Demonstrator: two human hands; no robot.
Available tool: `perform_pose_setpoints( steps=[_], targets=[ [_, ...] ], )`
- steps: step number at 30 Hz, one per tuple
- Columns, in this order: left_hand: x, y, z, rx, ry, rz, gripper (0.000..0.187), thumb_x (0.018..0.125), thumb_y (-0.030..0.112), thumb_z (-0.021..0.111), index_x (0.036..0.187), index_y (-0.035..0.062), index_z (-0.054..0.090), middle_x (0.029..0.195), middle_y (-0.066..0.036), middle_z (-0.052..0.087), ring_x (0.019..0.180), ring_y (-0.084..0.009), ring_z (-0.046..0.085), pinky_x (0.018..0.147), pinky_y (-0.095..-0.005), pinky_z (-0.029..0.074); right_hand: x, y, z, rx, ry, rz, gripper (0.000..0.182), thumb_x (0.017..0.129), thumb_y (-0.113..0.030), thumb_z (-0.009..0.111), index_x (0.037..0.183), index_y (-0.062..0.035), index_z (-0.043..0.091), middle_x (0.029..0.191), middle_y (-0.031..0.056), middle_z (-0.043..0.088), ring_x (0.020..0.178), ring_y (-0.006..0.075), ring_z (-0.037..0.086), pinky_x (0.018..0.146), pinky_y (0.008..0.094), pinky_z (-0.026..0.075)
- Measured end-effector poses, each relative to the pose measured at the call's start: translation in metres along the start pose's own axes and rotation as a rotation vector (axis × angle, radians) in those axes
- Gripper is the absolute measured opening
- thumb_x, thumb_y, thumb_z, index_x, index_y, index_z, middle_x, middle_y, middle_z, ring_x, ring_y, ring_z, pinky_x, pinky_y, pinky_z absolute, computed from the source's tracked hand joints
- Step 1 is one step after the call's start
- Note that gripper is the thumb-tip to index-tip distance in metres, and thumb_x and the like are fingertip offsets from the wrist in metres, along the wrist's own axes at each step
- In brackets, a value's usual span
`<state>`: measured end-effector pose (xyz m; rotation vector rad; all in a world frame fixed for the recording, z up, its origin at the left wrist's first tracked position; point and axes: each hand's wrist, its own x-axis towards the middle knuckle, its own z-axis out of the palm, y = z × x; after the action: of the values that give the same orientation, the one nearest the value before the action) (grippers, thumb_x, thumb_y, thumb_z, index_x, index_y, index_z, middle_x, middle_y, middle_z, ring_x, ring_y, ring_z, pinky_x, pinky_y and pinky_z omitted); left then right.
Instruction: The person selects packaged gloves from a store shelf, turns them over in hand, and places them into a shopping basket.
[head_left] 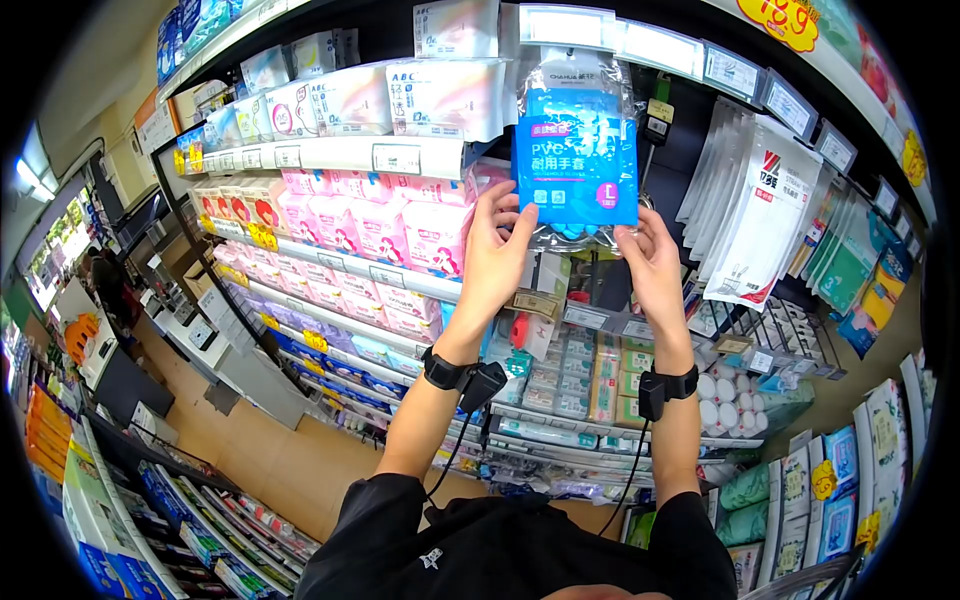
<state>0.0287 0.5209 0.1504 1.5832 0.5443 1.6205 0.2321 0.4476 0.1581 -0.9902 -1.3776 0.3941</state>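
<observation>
A blue pack of PVC household gloves (572, 150) in clear plastic hangs upright below the shelf's price tags, its printed front toward me. My left hand (498, 240) holds its lower left edge, thumb on the front and fingers curled at the side. At the lower right corner, my right hand (655, 262) pinches the pack between thumb and fingers. Both wrists wear black straps with small devices and cables. Just right of the pack, white hanging packets (752, 215) dangle in a row.
Pink packages (435, 238) and white ABC packs (445, 98) fill the shelves at left. A wire rack (790, 325) juts out at lower right, near white rolls (728, 400). A tiled aisle floor (250, 440) leads left toward a counter (225, 365).
</observation>
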Motion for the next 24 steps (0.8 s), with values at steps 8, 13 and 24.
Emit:
perform_pose_setpoints(
  steps=[8,13,24],
  targets=[
    [0.007,0.011,0.004,-0.297,-0.166,-0.056,0.042,0.097,0.014,0.065,0.132,-0.0044,0.050,0.114,-0.009,0.068,0.098,-0.0095,0.062,0.080,-0.0235,0.048,-0.012,-0.036,0.009,0.166,-0.035,-0.027,0.028,0.099,-0.011,0.060,0.124,0.0016,0.053,0.099,0.0091,0.067,0.081,0.0125,0.065,0.066,0.0248,0.050],
    [0.004,0.024,0.004,-0.381,-0.163,-0.053,0.038,0.095,0.007,0.067,0.128,-0.0043,0.051,0.113,-0.011,0.067,0.101,-0.0117,0.063,0.087,-0.0240,0.050,-0.022,-0.060,0.011,0.205,-0.023,-0.048,0.028,0.100,-0.011,0.058,0.124,0.0038,0.052,0.101,0.0117,0.067,0.085,0.0159,0.067,0.074,0.0293,0.055],
    [-0.018,0.058,0.002,-0.410,-0.158,-0.023,0.038,0.095,0.008,0.067,0.127,-0.0039,0.050,0.112,-0.010,0.066,0.096,-0.0091,0.062,0.075,-0.0209,0.049,-0.036,-0.084,0.009,0.241,-0.042,-0.107,0.022,0.100,-0.007,0.056,0.119,0.0048,0.053,0.102,0.0114,0.066,0.087,0.0157,0.066,0.078,0.0319,0.056]
  ],
)
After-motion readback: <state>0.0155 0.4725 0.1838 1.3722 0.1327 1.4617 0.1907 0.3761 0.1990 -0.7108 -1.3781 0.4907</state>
